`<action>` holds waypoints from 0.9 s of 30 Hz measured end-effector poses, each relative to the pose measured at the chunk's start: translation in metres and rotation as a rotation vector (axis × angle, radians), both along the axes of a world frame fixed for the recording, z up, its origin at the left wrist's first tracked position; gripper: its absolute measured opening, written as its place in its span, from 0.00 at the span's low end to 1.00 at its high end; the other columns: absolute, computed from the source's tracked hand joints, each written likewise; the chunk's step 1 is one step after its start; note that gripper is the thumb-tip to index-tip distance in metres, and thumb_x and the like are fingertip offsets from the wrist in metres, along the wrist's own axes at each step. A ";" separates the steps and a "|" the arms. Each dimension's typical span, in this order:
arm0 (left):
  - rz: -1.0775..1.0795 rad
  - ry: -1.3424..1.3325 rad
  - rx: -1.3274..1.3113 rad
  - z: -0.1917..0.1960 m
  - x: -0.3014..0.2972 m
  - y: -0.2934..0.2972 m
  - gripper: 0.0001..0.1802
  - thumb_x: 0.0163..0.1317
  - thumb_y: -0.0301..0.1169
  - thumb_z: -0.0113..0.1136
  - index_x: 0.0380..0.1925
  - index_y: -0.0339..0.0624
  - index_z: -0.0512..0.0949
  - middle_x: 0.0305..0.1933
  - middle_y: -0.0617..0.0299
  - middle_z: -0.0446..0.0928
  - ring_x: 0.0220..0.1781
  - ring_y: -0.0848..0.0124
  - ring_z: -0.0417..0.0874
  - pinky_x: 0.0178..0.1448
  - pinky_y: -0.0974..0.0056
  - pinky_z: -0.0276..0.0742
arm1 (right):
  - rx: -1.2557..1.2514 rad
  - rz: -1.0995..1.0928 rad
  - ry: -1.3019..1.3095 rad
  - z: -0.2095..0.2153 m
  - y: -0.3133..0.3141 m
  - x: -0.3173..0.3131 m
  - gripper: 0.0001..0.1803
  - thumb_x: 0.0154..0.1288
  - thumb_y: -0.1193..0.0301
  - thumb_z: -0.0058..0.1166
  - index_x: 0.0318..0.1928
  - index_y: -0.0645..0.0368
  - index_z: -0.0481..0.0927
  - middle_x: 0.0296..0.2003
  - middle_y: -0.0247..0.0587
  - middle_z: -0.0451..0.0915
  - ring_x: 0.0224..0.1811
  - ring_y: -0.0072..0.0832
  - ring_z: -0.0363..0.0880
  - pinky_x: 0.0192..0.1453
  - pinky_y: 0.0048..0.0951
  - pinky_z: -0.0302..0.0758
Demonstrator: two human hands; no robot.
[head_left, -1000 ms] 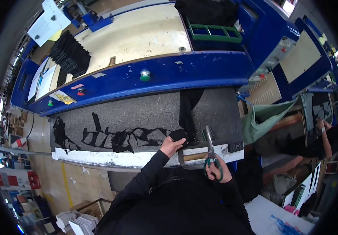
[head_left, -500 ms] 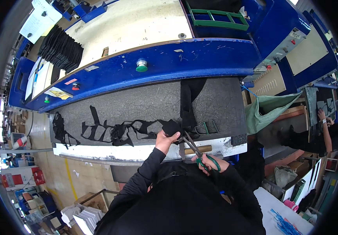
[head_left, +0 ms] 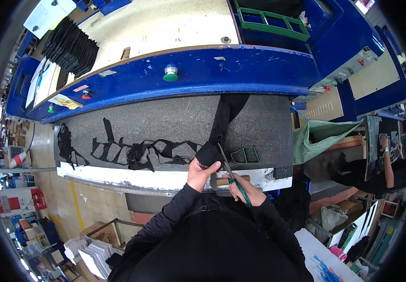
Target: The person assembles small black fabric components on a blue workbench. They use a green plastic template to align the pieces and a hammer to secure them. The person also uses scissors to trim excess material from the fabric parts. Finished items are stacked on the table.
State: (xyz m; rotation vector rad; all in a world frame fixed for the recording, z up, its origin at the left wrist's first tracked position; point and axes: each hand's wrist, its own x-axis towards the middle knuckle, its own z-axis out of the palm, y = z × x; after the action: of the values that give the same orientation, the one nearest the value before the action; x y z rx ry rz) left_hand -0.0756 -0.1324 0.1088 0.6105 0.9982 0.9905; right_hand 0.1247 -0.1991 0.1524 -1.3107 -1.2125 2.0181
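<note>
My left hand (head_left: 199,175) pinches a small black fabric piece (head_left: 208,155) between thumb and fingers, over the near edge of the dark work surface. In my right hand (head_left: 250,190) is a pair of scissors (head_left: 242,191) with green handles. Their blades point away from me and lie along the right side of the fabric piece. A long black fabric strip (head_left: 221,117) runs from the blue machine down to the held piece. Just right of the blades, a small green metal cutting die (head_left: 244,155) lies on the surface.
Black fabric offcuts (head_left: 139,154) lie tangled to the left. A brown roll (head_left: 222,181) rests on the white front ledge. Stacked black pieces (head_left: 71,47) stand on the machine, which has a green button (head_left: 170,74). A green sack (head_left: 320,141) hangs at right, near another person (head_left: 388,169).
My right hand has moved up slightly and the scissors have turned more upright, with the blades farther along the fabric's right side. My left hand still holds the piece.
</note>
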 end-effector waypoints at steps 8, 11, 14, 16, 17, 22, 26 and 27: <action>-0.005 0.018 0.041 0.013 0.003 -0.004 0.19 0.63 0.18 0.69 0.54 0.37 0.78 0.47 0.65 0.84 0.46 0.76 0.84 0.50 0.68 0.80 | -0.002 -0.048 -0.001 0.011 -0.003 -0.002 0.29 0.82 0.51 0.42 0.68 0.61 0.67 0.28 0.27 0.66 0.27 0.16 0.67 0.32 0.21 0.69; -0.005 0.022 0.027 0.014 0.003 -0.004 0.18 0.63 0.18 0.69 0.52 0.37 0.78 0.45 0.66 0.84 0.44 0.77 0.83 0.47 0.68 0.80 | -0.004 -0.088 0.010 0.010 -0.008 -0.003 0.28 0.82 0.51 0.42 0.66 0.61 0.68 0.28 0.27 0.66 0.26 0.15 0.66 0.30 0.20 0.68; -0.014 0.017 0.015 0.009 0.001 -0.006 0.19 0.63 0.17 0.68 0.54 0.36 0.77 0.48 0.64 0.84 0.48 0.77 0.84 0.51 0.68 0.80 | -0.010 -0.105 0.019 0.009 -0.010 -0.004 0.26 0.82 0.52 0.44 0.64 0.62 0.70 0.28 0.27 0.67 0.24 0.14 0.66 0.29 0.19 0.67; -0.026 0.004 0.009 0.007 -0.001 -0.006 0.20 0.63 0.17 0.68 0.54 0.36 0.77 0.49 0.63 0.84 0.49 0.76 0.84 0.53 0.68 0.80 | -0.004 -0.103 -0.005 0.014 -0.010 -0.005 0.26 0.82 0.52 0.45 0.63 0.62 0.71 0.27 0.27 0.68 0.23 0.14 0.66 0.28 0.19 0.67; -0.033 -0.005 0.006 0.007 -0.003 -0.006 0.19 0.63 0.16 0.68 0.54 0.36 0.77 0.49 0.64 0.84 0.49 0.76 0.84 0.53 0.68 0.80 | -0.002 -0.102 -0.017 0.015 -0.010 -0.005 0.26 0.81 0.52 0.46 0.63 0.62 0.71 0.27 0.27 0.69 0.22 0.14 0.66 0.28 0.19 0.66; -0.060 -0.046 0.017 0.009 -0.005 -0.005 0.17 0.63 0.16 0.68 0.50 0.37 0.79 0.47 0.65 0.83 0.48 0.76 0.84 0.54 0.67 0.81 | -0.006 -0.130 -0.034 0.016 -0.015 -0.006 0.25 0.81 0.54 0.48 0.60 0.63 0.74 0.25 0.27 0.70 0.20 0.14 0.67 0.26 0.19 0.65; -0.082 -0.076 -0.007 0.007 -0.008 -0.006 0.15 0.63 0.17 0.67 0.49 0.37 0.79 0.46 0.65 0.83 0.47 0.76 0.84 0.54 0.67 0.81 | -0.020 -0.160 -0.031 0.020 -0.017 -0.008 0.22 0.81 0.57 0.48 0.59 0.64 0.75 0.23 0.27 0.69 0.18 0.14 0.67 0.24 0.19 0.65; -0.091 -0.084 -0.013 0.007 -0.008 -0.006 0.15 0.63 0.17 0.67 0.49 0.37 0.79 0.45 0.65 0.83 0.47 0.76 0.84 0.54 0.67 0.81 | -0.019 -0.162 -0.035 0.019 -0.018 -0.008 0.22 0.81 0.57 0.48 0.58 0.64 0.75 0.23 0.26 0.69 0.18 0.14 0.67 0.23 0.20 0.65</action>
State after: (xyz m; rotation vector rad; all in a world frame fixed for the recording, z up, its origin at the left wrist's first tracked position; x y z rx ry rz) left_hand -0.0836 -0.1389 0.1153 0.5935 0.8943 0.9216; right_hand 0.1170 -0.2171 0.1718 -1.4114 -1.0682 1.9042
